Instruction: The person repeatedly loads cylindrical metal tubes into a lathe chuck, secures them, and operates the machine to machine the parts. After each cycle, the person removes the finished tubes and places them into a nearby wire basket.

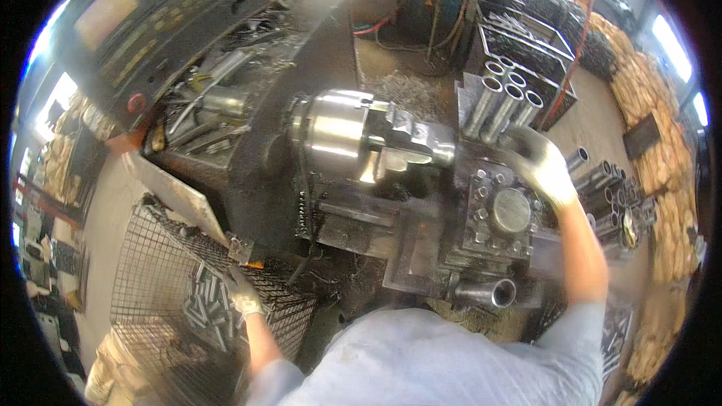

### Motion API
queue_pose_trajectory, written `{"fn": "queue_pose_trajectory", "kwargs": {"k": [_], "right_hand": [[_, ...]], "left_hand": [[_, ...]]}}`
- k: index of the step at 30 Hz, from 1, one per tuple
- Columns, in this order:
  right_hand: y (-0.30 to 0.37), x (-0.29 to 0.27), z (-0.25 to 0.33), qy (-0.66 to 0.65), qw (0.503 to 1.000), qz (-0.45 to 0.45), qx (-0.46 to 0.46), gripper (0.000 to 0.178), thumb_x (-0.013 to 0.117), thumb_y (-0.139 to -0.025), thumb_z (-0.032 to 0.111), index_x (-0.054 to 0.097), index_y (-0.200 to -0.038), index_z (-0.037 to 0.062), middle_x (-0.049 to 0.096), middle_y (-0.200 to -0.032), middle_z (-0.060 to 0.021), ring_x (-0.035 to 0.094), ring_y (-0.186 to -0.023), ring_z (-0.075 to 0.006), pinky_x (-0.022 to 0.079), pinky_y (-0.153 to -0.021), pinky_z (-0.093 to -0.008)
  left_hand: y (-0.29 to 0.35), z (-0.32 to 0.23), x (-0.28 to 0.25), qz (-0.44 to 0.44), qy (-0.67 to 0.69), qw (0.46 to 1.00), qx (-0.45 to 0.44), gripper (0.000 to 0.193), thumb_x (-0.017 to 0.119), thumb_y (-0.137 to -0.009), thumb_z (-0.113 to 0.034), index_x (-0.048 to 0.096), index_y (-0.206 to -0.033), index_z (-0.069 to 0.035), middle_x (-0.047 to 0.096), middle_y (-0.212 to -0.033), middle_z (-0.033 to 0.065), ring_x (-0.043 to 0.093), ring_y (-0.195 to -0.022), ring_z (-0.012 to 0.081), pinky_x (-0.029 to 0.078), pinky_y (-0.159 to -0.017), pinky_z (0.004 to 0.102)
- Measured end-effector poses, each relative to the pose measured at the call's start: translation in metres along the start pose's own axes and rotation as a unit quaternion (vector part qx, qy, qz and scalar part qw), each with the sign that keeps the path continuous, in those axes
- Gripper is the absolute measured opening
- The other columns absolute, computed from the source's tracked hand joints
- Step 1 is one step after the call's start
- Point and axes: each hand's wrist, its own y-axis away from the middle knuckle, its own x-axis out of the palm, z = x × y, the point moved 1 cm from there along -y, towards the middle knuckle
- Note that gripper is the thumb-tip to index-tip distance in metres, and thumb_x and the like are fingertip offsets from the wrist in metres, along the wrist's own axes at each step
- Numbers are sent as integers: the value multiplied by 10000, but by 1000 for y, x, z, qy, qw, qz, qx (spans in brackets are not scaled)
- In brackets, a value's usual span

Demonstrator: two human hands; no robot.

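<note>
My right hand [538, 164], in a pale glove with a dark palm side, is beside a bundle of short steel tubes [505, 101] to the right of the lathe chuck. Motion smears its fingers, so its grip is unclear. My left hand [245, 299], gloved too, is low at the left, by the rim of a wire mesh basket [147, 256] and below a small box with an orange part [254, 264]. Its dark fingers blend into the background. A shiny lathe chuck [338, 124] with stepped jaws faces the tool post [510, 210], which has a round top and several bolts.
Short metal pieces [209, 304] lie in the mesh basket. One tube-shaped part [487, 293] projects below the tool post. More tubes [613, 188] stand at the right, near stacked tan sacks [658, 158]. Metal chips [402, 94] are heaped behind the chuck; a metal-framed bin [526, 49] stands beyond.
</note>
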Motion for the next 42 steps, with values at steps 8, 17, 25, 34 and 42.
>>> {"fn": "queue_pose_trajectory", "kwargs": {"k": [8, 17, 25, 34, 42], "right_hand": [[217, 3, -40, -102, 949, -269, 130, 321, 747, -950, 117, 732, -1232, -35, 734, -1039, -76, 670, -932, -157, 554, -883, -319], [321, 22, -36, -123, 940, -168, 272, 334, 720, -907, 80, 745, -1224, -23, 791, -1034, -111, 718, -982, -166, 562, -941, -324], [320, 68, -39, -200, 946, -67, 245, 728, 825, -793, 136, 583, -1463, -14, 758, -1265, -146, 733, -1019, -207, 577, -967, -351], [264, 124, -27, -144, 973, 94, 153, 461, 919, -776, 350, 756, -1035, 5, 791, -855, -157, 790, -794, -306, 604, -733, -415], [364, 260, 156, -19, 919, 372, -132, 415, 852, -812, 378, 767, -966, 1, 759, -865, -259, 805, -872, -308, 610, -766, -369]], "left_hand": [[-21, -349, -132, -188, 17, 774, 605, 429, 630, -982, -65, 574, -1397, 27, 738, -939, 246, 743, -895, 431, 601, -765, 541], [-113, -463, -105, 16, -280, 886, 369, 924, 601, -1018, -300, 62, -1753, -154, 718, -1330, 288, 757, -1166, 366, 593, -935, 518], [194, -184, -90, 127, 129, 751, 635, 310, 800, -861, -8, 742, -1161, 41, 774, -1074, 238, 780, -942, 384, 651, -862, 424], [327, 82, -107, 493, -210, 811, 235, 553, 690, -981, -523, 689, -1385, -145, 763, -1198, 214, 718, -1156, 417, 570, -1005, 489], [370, 240, -255, 300, -106, 948, 14, 506, 656, -1002, -429, 654, -1410, -130, 721, -1307, 217, 690, -1217, 415, 552, -1033, 503]]}}
